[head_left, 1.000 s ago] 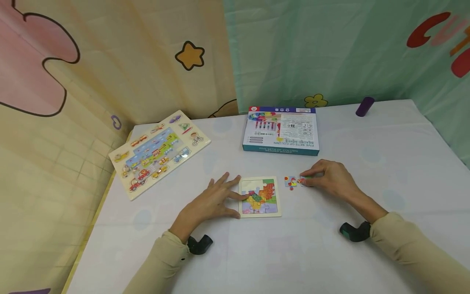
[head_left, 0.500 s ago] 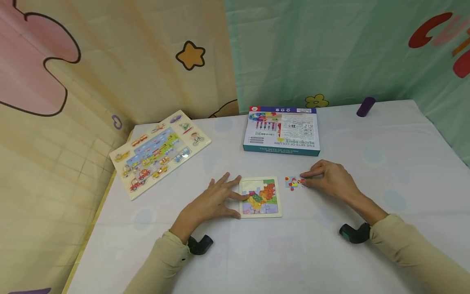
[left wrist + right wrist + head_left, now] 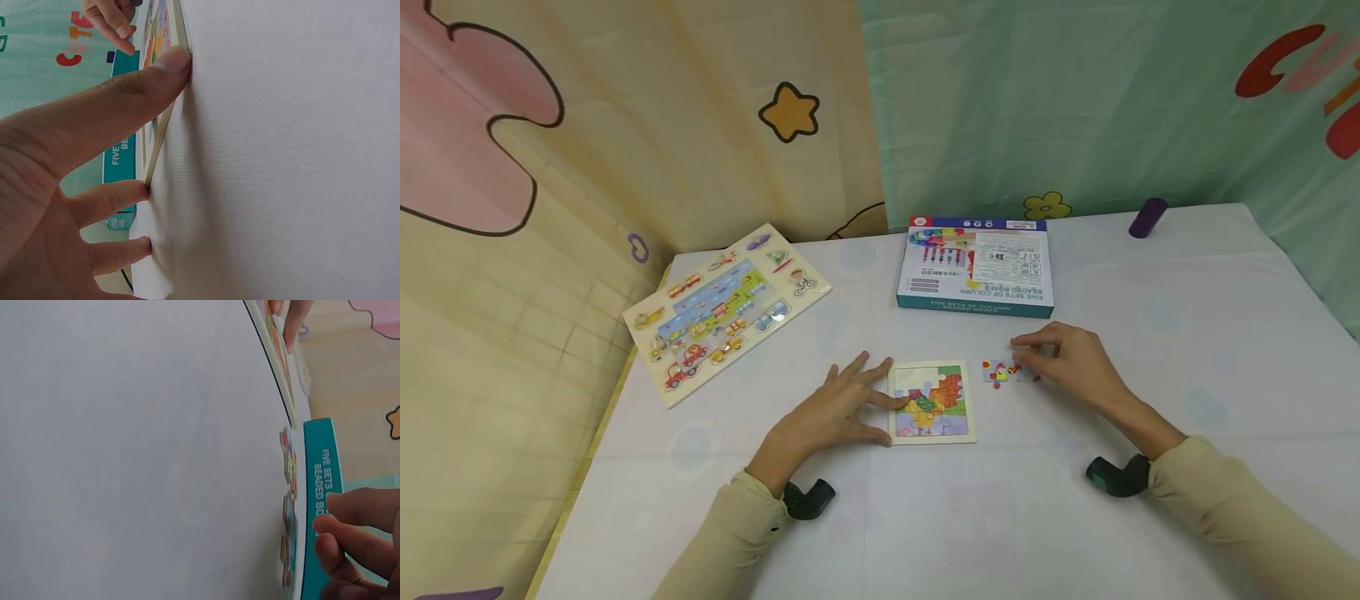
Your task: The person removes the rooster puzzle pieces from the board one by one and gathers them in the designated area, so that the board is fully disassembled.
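A small square jigsaw puzzle tray [image 3: 932,440] with a pale rim holds a partly filled bird picture, its upper left part bare. My left hand [image 3: 838,408] spreads at its left side, the thumb touching the rim and one finger reaching over the picture. To the tray's right, several joined jigsaw pieces [image 3: 998,372] lie flat on the cloth. Just above their right end hovers my right hand [image 3: 1078,362]. In the right wrist view its fingertips [image 3: 325,523] are apart from the pieces [image 3: 289,459], and nothing shows between thumb and fingers.
Behind the tray lies a teal-edged beaded toy box [image 3: 974,267]. A larger vehicle puzzle board [image 3: 730,312] sits at the back left. Near the back edge is a purple cylinder [image 3: 1147,217]. Printed curtains hang behind the white-covered table.
The right fingers have let go of the right-hand jigsaw piece and lifted slightly; that piece now lies against its neighbour on the left. The left hand and tray stay put.
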A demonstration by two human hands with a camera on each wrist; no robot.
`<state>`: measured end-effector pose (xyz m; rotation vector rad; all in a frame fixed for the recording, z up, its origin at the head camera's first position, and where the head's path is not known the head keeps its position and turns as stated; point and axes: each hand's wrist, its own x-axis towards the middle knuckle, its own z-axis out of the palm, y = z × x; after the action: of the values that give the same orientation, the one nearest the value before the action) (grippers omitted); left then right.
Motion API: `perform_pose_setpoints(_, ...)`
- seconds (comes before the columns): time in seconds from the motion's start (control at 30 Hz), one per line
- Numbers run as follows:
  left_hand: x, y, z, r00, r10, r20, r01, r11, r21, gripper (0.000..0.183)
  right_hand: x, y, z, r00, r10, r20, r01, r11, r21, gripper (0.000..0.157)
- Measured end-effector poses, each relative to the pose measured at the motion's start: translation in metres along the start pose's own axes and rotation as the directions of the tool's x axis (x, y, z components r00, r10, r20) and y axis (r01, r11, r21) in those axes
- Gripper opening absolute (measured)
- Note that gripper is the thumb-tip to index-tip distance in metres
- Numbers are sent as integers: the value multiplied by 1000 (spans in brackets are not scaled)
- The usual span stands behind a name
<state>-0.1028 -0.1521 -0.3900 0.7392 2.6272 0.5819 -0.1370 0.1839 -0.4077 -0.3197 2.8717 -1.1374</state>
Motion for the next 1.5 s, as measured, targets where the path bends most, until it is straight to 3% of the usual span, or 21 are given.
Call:
perform_pose_setpoints(0.33,0,0,0,1000,-7,3,7,1000,20,60,14,-40,34,997,-46,57,48,998,-28,23)
perform_pose_setpoints(0.63,0,1,-1,1000,-5,10,5,999,35,59,19,-66,59,997,10,81,3,987,-158,22)
perform_pose_setpoints(0.9,0,0,-1,1000,8,1,-8,999,41,57,19,-77,68,993,75,94,-50,967,-250,29)
perform_pose_setpoints(1.13,0,0,-1,1000,10,5,-10,999,47,58,22,-82,72,990,92,105,-57,952,-300,24)
perform_pose_setpoints(1.5,2,1,-2,1000,16,0,-16,997,73,57,29,-81,75,992,65,107,-27,946,-324,27)
